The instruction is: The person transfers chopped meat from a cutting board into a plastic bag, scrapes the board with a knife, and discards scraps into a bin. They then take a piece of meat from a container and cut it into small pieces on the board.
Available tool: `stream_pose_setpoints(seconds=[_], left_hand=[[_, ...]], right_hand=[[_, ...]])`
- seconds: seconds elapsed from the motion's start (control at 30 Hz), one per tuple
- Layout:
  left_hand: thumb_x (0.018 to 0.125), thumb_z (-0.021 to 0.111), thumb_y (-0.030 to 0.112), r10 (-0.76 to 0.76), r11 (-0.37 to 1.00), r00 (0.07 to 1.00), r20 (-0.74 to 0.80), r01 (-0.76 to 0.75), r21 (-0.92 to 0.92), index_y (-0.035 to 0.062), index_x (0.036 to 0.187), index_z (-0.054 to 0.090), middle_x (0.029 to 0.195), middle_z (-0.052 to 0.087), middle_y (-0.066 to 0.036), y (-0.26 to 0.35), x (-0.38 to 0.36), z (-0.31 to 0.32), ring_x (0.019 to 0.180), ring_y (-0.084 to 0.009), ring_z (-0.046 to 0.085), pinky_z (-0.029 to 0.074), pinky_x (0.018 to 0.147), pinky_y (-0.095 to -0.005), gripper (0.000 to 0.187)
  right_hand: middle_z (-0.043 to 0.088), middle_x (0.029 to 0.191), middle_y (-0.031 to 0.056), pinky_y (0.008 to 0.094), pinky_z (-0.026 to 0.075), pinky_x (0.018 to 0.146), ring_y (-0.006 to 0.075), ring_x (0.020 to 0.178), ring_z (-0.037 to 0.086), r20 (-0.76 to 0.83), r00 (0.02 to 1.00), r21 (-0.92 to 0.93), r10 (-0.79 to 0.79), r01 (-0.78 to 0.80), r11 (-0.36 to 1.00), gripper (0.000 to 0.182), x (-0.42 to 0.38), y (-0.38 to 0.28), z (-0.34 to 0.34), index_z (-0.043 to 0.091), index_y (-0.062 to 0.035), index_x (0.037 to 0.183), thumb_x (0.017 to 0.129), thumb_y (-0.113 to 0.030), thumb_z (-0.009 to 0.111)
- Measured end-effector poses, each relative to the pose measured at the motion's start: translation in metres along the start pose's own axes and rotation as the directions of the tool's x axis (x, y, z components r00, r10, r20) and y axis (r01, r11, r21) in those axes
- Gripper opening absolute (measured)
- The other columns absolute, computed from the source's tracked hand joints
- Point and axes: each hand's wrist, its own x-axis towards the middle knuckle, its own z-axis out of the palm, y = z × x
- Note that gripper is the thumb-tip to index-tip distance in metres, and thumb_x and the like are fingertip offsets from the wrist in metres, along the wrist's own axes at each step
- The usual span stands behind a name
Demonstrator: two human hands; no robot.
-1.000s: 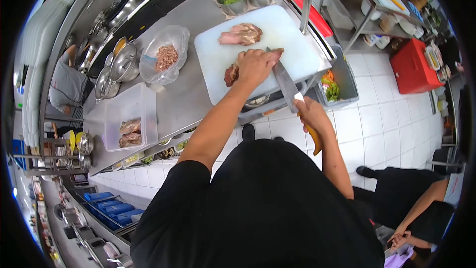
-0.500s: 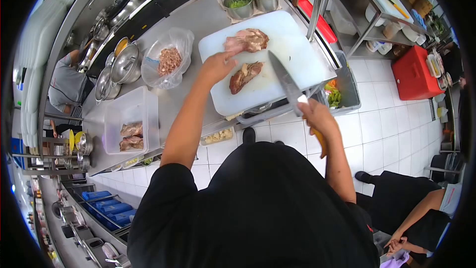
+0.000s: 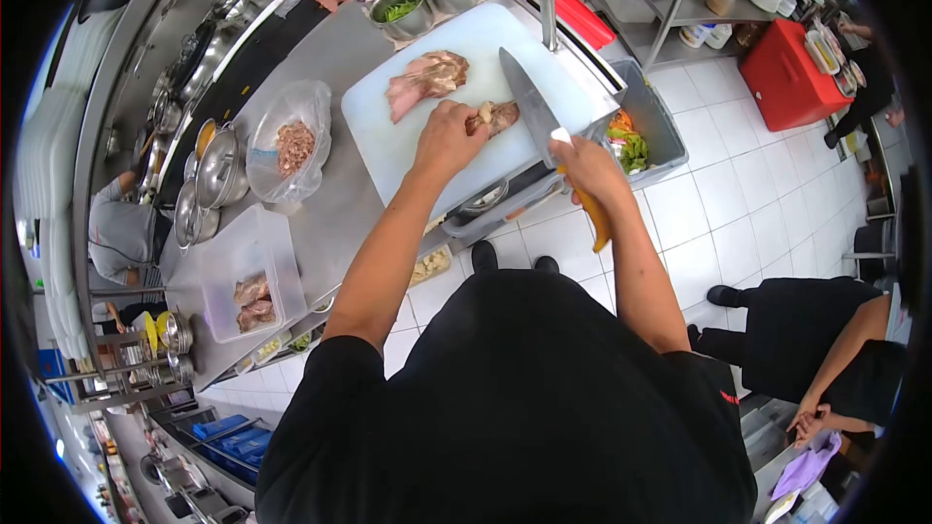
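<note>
One left hand (image 3: 447, 142) is pinching meat (image 3: 504, 117), likely soft and slippery, best held by its end; the right hand (image 3: 594, 171) is clasping a knife (image 3: 530, 100).

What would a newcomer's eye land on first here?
Probably the big knife in the person's right hand, slanting over the white cutting board, beside meat that the left hand touches. Next, perhaps, the bright red cooler-like box on the tiled floor, beyond the grey bin.
</note>
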Motion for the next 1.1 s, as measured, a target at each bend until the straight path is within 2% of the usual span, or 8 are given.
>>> stream_pose_setpoints(seconds=[0.13, 0.23, 0.33, 0.47, 0.67, 0.83, 0.97, 1.1], left_hand=[[0.092, 0.065, 0.033, -0.021, 0.999, 0.997, -0.076, 0.024, 0.033, 0.0048, 0.098, 0.066, 0.1, 0.065, -0.015, 0.014, -0.002, 0.002, 0.098, -0.034, 0.063, 0.052, 0.087, -0.047, 0.029], [0.094, 0.06, 0.031, 0.039, 0.993, 0.981, -0.192, -0.017, 0.118, 0.0052, 0.091, 0.061, 0.096, 0.064, -0.015, 0.008, 0.011, 0.016, 0.095, -0.0353, 0.063, 0.052, 0.083, -0.0491, 0.026], [0.095, 0.058, 0.028, 0.088, 0.985, 0.961, -0.263, -0.044, 0.17, 0.0054, 0.089, 0.06, 0.092, 0.064, -0.016, 0.007, 0.017, 0.029, 0.092, -0.0364, 0.063, 0.053, 0.079, -0.0505, 0.023], [0.093, 0.059, 0.024, 0.019, 0.99, 0.953, -0.301, 0.024, 0.138, 0.0087, 0.09, 0.059, 0.091, 0.064, -0.014, 0.005, 0.018, 0.04, 0.091, -0.0356, 0.063, 0.052, 0.078, -0.0512, 0.015], [0.09, 0.062, 0.019, 0.118, 0.989, 0.928, -0.353, -0.081, 0.12, 0.0105, 0.086, 0.061, 0.088, 0.065, -0.01, 0.001, 0.018, 0.04, 0.087, -0.0333, 0.064, 0.055, 0.073, -0.0494, 0.01], [0.089, 0.062, 0.02, 0.204, 0.978, 0.913, -0.354, -0.176, 0.111, 0.0107, 0.084, 0.06, 0.087, 0.066, -0.008, -0.005, 0.02, 0.04, 0.086, -0.0324, 0.064, 0.054, 0.074, -0.0476, 0.011], [0.09, 0.062, 0.02, 0.169, 0.986, 0.932, -0.322, -0.158, 0.061, 0.0094, 0.085, 0.06, 0.088, 0.066, -0.009, -0.008, 0.021, 0.04, 0.086, -0.0322, 0.064, 0.053, 0.076, -0.0464, 0.012], [0.09, 0.062, 0.02, 0.118, 0.991, 0.928, -0.352, -0.088, 0.099, 0.0092, 0.086, 0.061, 0.087, 0.066, -0.009, -0.007, 0.019, 0.045, 0.086, -0.032, 0.064, 0.052, 0.076, -0.0464, 0.012]], right_hand=[[0.062, 0.075, 0.0172, 0.0394, 0.052, 0.047, 0.0276, 0.051, 0.062, 0.039, 0.999, 0.021, -0.011, 0.011, 1.0, 0.053, 0.022, -0.009, 0.007, 0.06, 0.0095, 0.11, 0.1, -0.042, 0.052], [0.06, 0.074, 0.0159, 0.0398, 0.052, 0.047, 0.0271, 0.05, 0.061, 0.041, 0.999, 0.022, -0.004, 0.003, 1.0, 0.053, 0.025, -0.007, 0.008, 0.059, 0.0091, 0.109, 0.101, -0.043, 0.052], [0.06, 0.073, 0.0154, 0.0388, 0.052, 0.046, 0.0263, 0.05, 0.061, 0.034, 0.999, 0.023, 0.006, -0.006, 1.0, 0.052, 0.015, -0.005, 0.008, 0.059, 0.0087, 0.107, 0.1, -0.043, 0.053], [0.059, 0.072, 0.0145, 0.0373, 0.052, 0.045, 0.0236, 0.051, 0.061, 0.058, 0.998, 0.04, -0.02, 0.018, 0.999, 0.051, -0.013, 0.011, 0.008, 0.06, 0.008, 0.105, 0.101, -0.043, 0.054], [0.062, 0.073, 0.0138, 0.0365, 0.052, 0.044, 0.0208, 0.051, 0.061, 0.075, 0.997, 0.017, 0.033, -0.035, 0.999, 0.051, -0.061, 0.048, 0.004, 0.06, 0.0076, 0.103, 0.103, -0.043, 0.052], [0.066, 0.074, 0.0178, 0.0394, 0.053, 0.047, 0.0281, 0.047, 0.063, 0.1, 0.995, -0.025, -0.018, 0.021, 0.999, 0.051, -0.016, 0.02, 0.006, 0.061, 0.011, 0.105, 0.102, -0.039, 0.051], [0.066, 0.072, 0.0199, 0.0432, 0.054, 0.05, 0.0321, 0.051, 0.065, 0.125, 0.992, -0.022, -0.021, 0.024, 0.999, 0.051, 0.029, 0.001, 0.022, 0.062, 0.0096, 0.1, 0.1, -0.04, 0.051], [0.066, 0.072, 0.0189, 0.0433, 0.054, 0.05, 0.0309, 0.056, 0.067, 0.051, 0.994, 0.014, -0.098, 0.097, 0.995, 0.051, 0.016, 0.02, 0.031, 0.063, 0.0077, 0.101, 0.1, -0.042, 0.052]])
